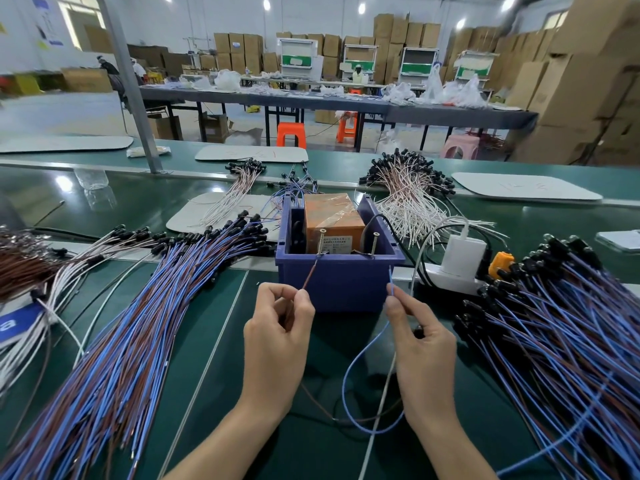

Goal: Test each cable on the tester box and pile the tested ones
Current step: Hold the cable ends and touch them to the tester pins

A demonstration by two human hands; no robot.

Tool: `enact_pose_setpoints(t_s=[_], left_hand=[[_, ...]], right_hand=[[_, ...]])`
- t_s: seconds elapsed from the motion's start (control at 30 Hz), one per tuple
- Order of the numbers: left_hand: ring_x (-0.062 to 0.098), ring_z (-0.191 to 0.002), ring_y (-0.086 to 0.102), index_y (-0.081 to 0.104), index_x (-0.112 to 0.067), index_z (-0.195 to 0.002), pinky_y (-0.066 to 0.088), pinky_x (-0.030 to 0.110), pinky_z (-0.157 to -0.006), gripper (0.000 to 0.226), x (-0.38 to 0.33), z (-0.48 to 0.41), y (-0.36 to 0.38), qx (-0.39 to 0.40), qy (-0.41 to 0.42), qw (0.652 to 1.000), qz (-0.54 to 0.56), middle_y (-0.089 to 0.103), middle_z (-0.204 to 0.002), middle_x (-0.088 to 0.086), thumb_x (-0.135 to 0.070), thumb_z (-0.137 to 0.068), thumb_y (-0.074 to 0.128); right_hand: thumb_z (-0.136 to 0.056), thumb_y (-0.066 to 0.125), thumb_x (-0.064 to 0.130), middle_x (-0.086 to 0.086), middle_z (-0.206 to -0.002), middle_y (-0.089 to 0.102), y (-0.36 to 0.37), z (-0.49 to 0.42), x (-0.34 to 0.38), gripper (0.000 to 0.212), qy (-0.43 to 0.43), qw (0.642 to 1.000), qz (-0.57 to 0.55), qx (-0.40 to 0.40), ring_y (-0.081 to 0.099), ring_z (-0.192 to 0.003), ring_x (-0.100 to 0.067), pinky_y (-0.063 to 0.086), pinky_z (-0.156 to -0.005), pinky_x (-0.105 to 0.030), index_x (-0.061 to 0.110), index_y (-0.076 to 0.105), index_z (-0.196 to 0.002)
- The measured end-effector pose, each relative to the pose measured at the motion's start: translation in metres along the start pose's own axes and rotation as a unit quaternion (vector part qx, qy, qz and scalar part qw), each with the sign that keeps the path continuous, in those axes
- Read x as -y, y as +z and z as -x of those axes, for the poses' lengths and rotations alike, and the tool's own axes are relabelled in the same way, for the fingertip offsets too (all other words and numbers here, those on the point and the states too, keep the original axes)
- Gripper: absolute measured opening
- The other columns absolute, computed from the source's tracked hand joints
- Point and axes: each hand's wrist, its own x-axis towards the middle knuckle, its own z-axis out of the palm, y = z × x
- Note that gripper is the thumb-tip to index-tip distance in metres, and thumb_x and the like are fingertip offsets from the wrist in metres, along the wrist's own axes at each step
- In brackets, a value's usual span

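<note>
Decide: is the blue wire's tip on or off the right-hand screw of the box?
Off. The right hand pinches the blue wire, whose tip stands apart from the screw, lower and to its right.

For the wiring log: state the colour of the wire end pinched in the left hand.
Reddish brown: the thin wire end above the left hand, head view.

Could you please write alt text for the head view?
The left hand pinches a cable's brown wire up to a screw on the blue tester box, while the right hand pinches its blue wire. Cable piles lie on either side.
</note>
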Motion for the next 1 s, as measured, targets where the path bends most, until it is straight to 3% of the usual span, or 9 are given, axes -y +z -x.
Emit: enact_pose_setpoints(t_s=[0.1,0.17,0.3,0.47,0.7,1.0], left_hand=[[0.004,-0.050,0.037,0.050,-0.031,-0.084,0.035,0.020,-0.047,0.017,0.001,-0.002,0.002,-0.012,-0.007,1.000,0.010,0.048,-0.058,-0.010,-0.030,-0.099,0.058],[0.005,-0.051,0.039,0.051,-0.028,-0.086,0.036,0.023,-0.048,0.016,0.002,-0.004,0.004,-0.022,-0.011,1.000,0.015,0.050,-0.059,-0.010,-0.029,-0.100,0.058],[0.005,-0.053,0.042,0.051,-0.023,-0.087,0.038,0.023,-0.050,0.014,0.001,-0.009,0.010,-0.037,-0.002,0.999,0.006,0.053,-0.062,-0.003,-0.031,-0.097,0.058],[0.006,-0.053,0.043,0.050,-0.025,-0.087,0.038,0.020,-0.051,0.015,0.004,-0.011,0.012,-0.037,0.002,0.999,-0.003,0.053,-0.061,-0.007,-0.031,-0.098,0.058],[0.005,-0.052,0.044,0.050,-0.027,-0.086,0.037,0.019,-0.050,0.015,0.005,-0.010,0.012,-0.024,0.008,1.000,-0.005,0.057,-0.064,-0.002,-0.032,-0.099,0.057],[0.005,-0.053,0.045,0.052,-0.024,-0.088,0.037,0.015,-0.052,0.014,0.004,-0.010,0.013,-0.011,0.012,1.000,-0.005,0.055,-0.061,-0.013,-0.029,-0.099,0.058]], right_hand=[[-0.091,0.064,0.047,0.019,-0.084,0.066,0.006,-0.004,-0.002,0.026,-0.012,1.000,0.004,-0.023,0.038,-0.053,0.004,0.036,-0.054,-0.015,0.045,0.068,-0.116],[-0.094,0.063,0.044,0.023,-0.090,0.065,0.010,-0.006,-0.002,0.022,-0.040,0.998,0.026,-0.043,0.045,-0.051,-0.001,0.039,-0.050,-0.012,0.046,0.062,-0.115],[-0.096,0.064,0.038,0.027,-0.094,0.064,0.016,-0.011,-0.004,0.006,-0.074,0.993,0.056,-0.075,0.059,-0.081,0.005,0.042,-0.069,-0.005,0.041,0.060,-0.098],[-0.098,0.063,0.033,0.026,-0.094,0.065,0.022,-0.015,-0.006,0.008,-0.097,0.989,0.077,-0.081,0.054,-0.066,0.006,0.041,-0.063,-0.005,0.041,0.060,-0.096],[-0.098,0.061,0.037,0.025,-0.095,0.065,0.022,-0.014,-0.006,0.004,-0.107,0.987,0.098,-0.063,0.062,-0.088,-0.002,0.044,-0.073,-0.010,0.040,0.060,-0.095],[-0.097,0.061,0.040,0.023,-0.095,0.065,0.022,-0.012,-0.006,0.003,-0.104,0.988,0.109,-0.048,0.059,-0.074,-0.006,0.048,-0.070,-0.026,0.037,0.061,-0.097]])
